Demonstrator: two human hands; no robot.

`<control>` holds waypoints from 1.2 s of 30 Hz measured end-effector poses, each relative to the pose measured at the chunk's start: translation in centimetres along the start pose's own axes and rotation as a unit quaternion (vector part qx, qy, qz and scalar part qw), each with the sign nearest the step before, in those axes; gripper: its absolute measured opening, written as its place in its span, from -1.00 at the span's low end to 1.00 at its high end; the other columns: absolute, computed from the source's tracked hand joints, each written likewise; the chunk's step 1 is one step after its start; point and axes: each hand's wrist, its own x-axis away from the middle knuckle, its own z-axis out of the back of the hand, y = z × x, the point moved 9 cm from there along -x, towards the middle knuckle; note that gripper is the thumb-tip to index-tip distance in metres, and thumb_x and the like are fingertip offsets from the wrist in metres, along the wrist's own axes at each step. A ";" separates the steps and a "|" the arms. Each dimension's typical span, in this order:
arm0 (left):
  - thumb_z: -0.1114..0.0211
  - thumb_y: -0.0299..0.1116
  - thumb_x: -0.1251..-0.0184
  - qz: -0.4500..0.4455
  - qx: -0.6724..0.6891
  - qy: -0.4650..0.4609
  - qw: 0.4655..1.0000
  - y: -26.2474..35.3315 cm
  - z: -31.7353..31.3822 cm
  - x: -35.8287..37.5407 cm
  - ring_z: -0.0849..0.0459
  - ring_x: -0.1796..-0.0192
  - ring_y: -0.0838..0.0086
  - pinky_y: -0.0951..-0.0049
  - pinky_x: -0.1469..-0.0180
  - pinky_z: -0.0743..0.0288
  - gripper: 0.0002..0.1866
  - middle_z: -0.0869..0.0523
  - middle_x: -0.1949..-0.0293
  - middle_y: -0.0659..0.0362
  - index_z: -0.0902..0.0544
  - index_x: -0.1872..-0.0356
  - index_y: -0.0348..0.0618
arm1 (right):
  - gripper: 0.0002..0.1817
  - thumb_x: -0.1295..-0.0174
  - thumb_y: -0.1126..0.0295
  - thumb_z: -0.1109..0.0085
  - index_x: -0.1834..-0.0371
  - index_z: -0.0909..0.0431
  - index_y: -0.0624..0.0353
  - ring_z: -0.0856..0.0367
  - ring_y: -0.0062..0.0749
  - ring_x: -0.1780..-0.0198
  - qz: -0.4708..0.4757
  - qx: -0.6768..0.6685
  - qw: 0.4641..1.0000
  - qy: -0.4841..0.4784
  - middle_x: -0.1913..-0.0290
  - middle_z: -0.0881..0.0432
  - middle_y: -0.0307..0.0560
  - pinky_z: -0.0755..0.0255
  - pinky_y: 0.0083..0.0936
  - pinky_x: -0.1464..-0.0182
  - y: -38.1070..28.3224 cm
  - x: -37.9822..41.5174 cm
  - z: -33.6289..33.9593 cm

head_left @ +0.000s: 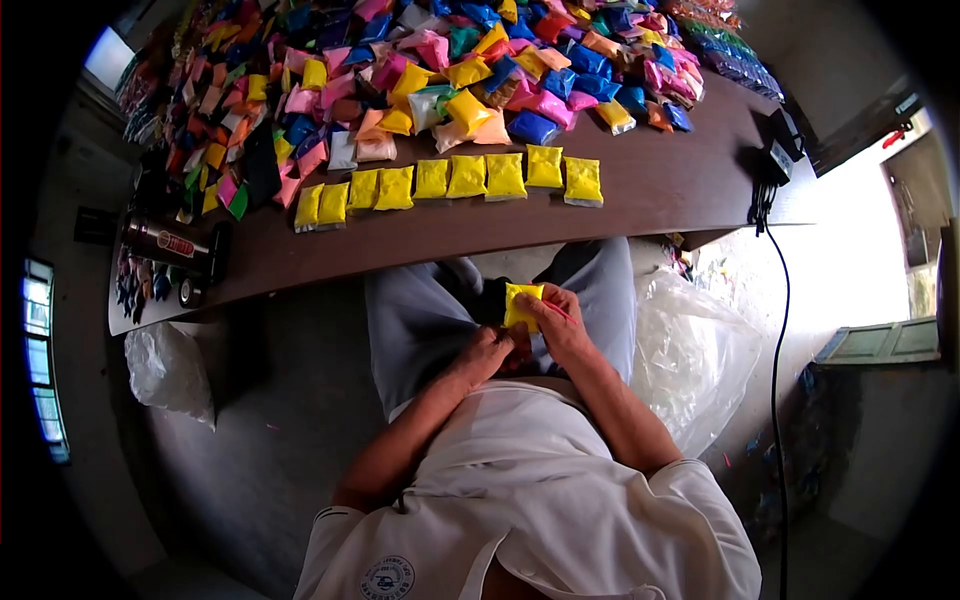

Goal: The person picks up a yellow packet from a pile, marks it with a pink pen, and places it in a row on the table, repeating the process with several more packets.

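Observation:
Over my lap, a small yellow packet (521, 304) is held between my two hands. My right hand (560, 318) is closed on its right side, with something thin and red at the fingers. At the packet's lower left edge is my left hand (492, 350), its fingers bent; whether they grip the packet is hard to make out. On the brown table (430, 232) in front of me, several yellow packets (467, 176) lie in a row along the near side.
Behind the row is a large heap of coloured packets (540, 75). A dark flask (170, 243) lies at the table's left end. At the right end sits a black adapter (783, 150) with a hanging cable. Clear plastic bags (690, 350) are on the floor.

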 end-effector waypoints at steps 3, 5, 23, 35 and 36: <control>0.00 0.10 -0.31 0.006 -0.038 -0.003 0.999 0.2 0.3 0.1 -0.47 0.54 0.63 0.63 0.46 -0.32 -0.51 -0.59 0.57 0.25 -0.56 0.45 -0.17 | -0.78 -0.19 0.33 -0.16 0.32 -0.50 0.30 -0.53 -0.58 0.52 -0.042 -0.030 0.998 -0.018 0.46 -0.59 -0.17 -0.41 -0.68 0.45 0.2 0.2 -0.3; -0.01 0.10 -0.31 0.014 -0.042 0.003 0.999 0.1 0.5 0.2 -0.48 0.53 0.63 0.63 0.45 -0.33 -0.50 -0.59 0.57 0.25 -0.57 0.45 -0.18 | -0.78 -0.19 0.33 -0.15 0.30 -0.48 0.31 -0.53 -0.58 0.54 -0.048 -0.015 0.998 -0.039 0.48 -0.59 -0.17 -0.42 -0.67 0.45 0.2 0.5 -0.6; 0.00 0.01 -0.34 0.023 -0.029 -0.022 0.999 -0.7 0.1 -0.1 -0.47 0.53 0.65 0.65 0.44 -0.34 -0.56 -0.59 0.56 0.27 -0.57 0.43 -0.17 | -0.77 -0.03 0.44 -0.30 0.27 -0.49 0.22 -0.55 -0.52 0.36 -0.083 -0.119 0.989 0.013 0.37 -0.57 -0.19 -0.45 -0.63 0.29 2.1 -0.3 0.7; 0.02 0.02 -0.35 0.016 -0.065 -0.047 0.997 -1.0 -0.1 -0.1 -0.49 0.50 0.64 0.63 0.38 -0.38 -0.54 -0.61 0.54 0.26 -0.59 0.43 -0.19 | -0.83 -0.03 0.44 -0.30 0.34 -0.52 0.19 -0.55 -0.53 0.45 -0.103 -0.109 0.987 0.054 0.44 -0.57 -0.20 -0.47 -0.63 0.40 3.5 -0.4 0.9; 0.03 0.03 -0.35 0.017 -0.071 -0.047 0.996 -0.9 -0.2 -0.1 -0.49 0.50 0.64 0.63 0.37 -0.38 -0.53 -0.61 0.54 0.26 -0.59 0.43 -0.20 | -0.82 -0.02 0.44 -0.32 0.34 -0.53 0.19 -0.55 -0.52 0.44 -0.083 -0.111 0.988 0.067 0.44 -0.57 -0.20 -0.47 -0.63 0.40 3.2 -0.5 1.1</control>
